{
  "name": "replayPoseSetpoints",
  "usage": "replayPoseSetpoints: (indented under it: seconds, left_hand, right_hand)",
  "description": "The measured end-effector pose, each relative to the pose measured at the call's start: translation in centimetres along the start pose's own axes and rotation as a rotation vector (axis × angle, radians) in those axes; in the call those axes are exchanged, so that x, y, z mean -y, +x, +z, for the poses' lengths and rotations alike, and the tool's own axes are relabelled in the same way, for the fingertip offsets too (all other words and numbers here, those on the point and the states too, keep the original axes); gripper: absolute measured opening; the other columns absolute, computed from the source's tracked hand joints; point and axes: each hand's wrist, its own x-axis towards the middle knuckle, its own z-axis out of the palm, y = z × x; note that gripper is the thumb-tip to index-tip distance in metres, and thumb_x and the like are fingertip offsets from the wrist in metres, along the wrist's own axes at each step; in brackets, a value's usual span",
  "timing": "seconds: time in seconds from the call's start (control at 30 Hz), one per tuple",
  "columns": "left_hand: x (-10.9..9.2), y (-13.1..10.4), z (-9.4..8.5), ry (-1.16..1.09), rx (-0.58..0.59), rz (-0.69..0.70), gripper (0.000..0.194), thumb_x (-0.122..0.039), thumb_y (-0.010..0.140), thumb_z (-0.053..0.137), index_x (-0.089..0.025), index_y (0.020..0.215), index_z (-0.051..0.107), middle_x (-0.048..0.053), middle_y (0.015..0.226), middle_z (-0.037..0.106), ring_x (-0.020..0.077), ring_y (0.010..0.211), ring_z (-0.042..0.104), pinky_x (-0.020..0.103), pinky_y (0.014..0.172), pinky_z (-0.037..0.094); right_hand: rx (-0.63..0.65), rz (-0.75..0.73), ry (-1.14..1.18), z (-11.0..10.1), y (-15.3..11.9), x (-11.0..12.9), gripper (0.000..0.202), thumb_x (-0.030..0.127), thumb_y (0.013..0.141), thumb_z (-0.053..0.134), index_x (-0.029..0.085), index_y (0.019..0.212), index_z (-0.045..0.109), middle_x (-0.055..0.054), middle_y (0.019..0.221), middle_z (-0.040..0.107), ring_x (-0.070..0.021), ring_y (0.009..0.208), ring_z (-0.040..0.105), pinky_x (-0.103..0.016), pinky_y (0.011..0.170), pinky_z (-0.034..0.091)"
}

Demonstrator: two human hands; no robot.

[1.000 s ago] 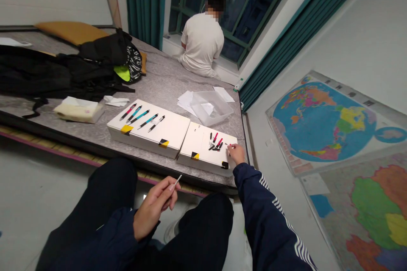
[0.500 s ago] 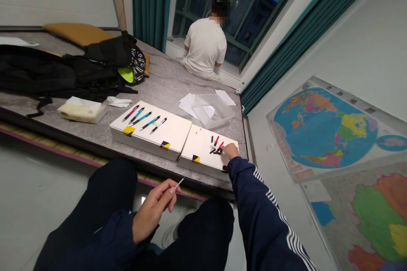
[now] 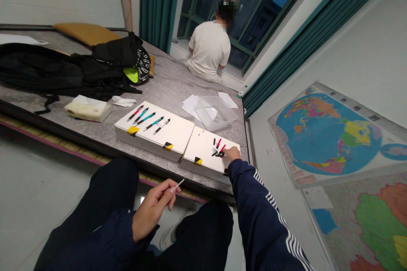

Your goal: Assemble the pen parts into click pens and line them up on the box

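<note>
My left hand (image 3: 155,209) is above my lap, its thumb and fingers pinching a thin pale pen refill (image 3: 180,183) that points up and right. At the right end of the right-hand white box (image 3: 200,144), my right hand (image 3: 232,153) reaches down to a small pile of black and red pen parts (image 3: 218,148). Its fingertips are bent together among the parts, and what they grip is hidden. Several click pens (image 3: 149,119) lie in a row on the left-hand white box (image 3: 173,135), in red, blue and black with clear.
Behind the boxes are a clear plastic tray (image 3: 225,123) and paper sheets (image 3: 190,103). A tissue pack (image 3: 89,109) and black backpack (image 3: 95,67) lie left on the grey platform (image 3: 165,80). A person (image 3: 210,48) sits by the window. Maps (image 3: 327,131) hang on the right wall.
The whole view has shifted slightly, with the boxes a little farther right. My left hand still holds the refill. My right hand stays at the pile of pen parts.
</note>
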Motion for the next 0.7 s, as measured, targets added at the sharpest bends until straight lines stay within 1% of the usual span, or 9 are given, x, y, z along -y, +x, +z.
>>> replayPoseSetpoints:
  seconds: [0.13, 0.33, 0.5, 0.6, 0.7]
  left_hand:
    - [-0.01, -0.06, -0.25, 0.021, -0.013, 0.003, 0.027, -0.041, 0.097, 0.047, -0.019, 0.091, 0.060, -0.006, 0.056, 0.049, 0.0147, 0.055, 0.044, 0.025, 0.059, 0.035]
    - [0.14, -0.13, -0.40, 0.047, 0.005, 0.000, 0.028, -0.042, 0.098, 0.046, -0.019, 0.092, 0.060, -0.006, 0.056, 0.048, 0.0149, 0.055, 0.044, 0.026, 0.060, 0.035]
    - [-0.08, -0.07, -0.65, 0.056, -0.003, 0.004, 0.027, -0.041, 0.098, 0.046, -0.019, 0.091, 0.059, -0.006, 0.056, 0.048, 0.0149, 0.056, 0.043, 0.026, 0.060, 0.035]
    - [-0.34, -0.07, -0.74, 0.064, 0.003, 0.000, 0.027, -0.042, 0.097, 0.047, -0.019, 0.089, 0.060, -0.006, 0.056, 0.048, 0.0150, 0.056, 0.043, 0.026, 0.061, 0.035]
    - [-0.54, -0.07, -0.78, 0.073, 0.002, -0.001, 0.028, -0.043, 0.096, 0.048, -0.019, 0.087, 0.059, -0.005, 0.056, 0.048, 0.0150, 0.056, 0.043, 0.026, 0.060, 0.035]
  right_hand:
    - [0.039, 0.065, -0.009, -0.02, 0.00, 0.37, 0.027, 0.036, 0.093, 0.062, 0.014, 0.109, 0.064, -0.008, 0.109, 0.066, -0.0198, 0.094, 0.065, -0.038, 0.082, 0.055]
    - [0.063, 0.086, 0.005, 0.07, 0.26, 0.40, 0.027, 0.034, 0.093, 0.062, 0.014, 0.112, 0.062, -0.009, 0.113, 0.064, -0.0205, 0.097, 0.065, -0.039, 0.083, 0.055]
    - [0.071, 0.102, 0.026, 0.30, 0.53, 0.37, 0.027, 0.033, 0.094, 0.062, 0.014, 0.113, 0.062, -0.009, 0.113, 0.065, -0.0208, 0.098, 0.065, -0.040, 0.085, 0.055]
    - [0.063, 0.100, 0.070, 0.18, 0.51, 0.33, 0.027, 0.034, 0.094, 0.062, 0.014, 0.110, 0.063, -0.008, 0.111, 0.066, -0.0202, 0.096, 0.065, -0.040, 0.084, 0.055]
    - [0.014, 0.059, 0.142, -0.06, -0.18, 0.01, 0.025, 0.036, 0.095, 0.060, 0.014, 0.106, 0.064, -0.007, 0.105, 0.068, -0.0180, 0.089, 0.067, -0.037, 0.079, 0.056]
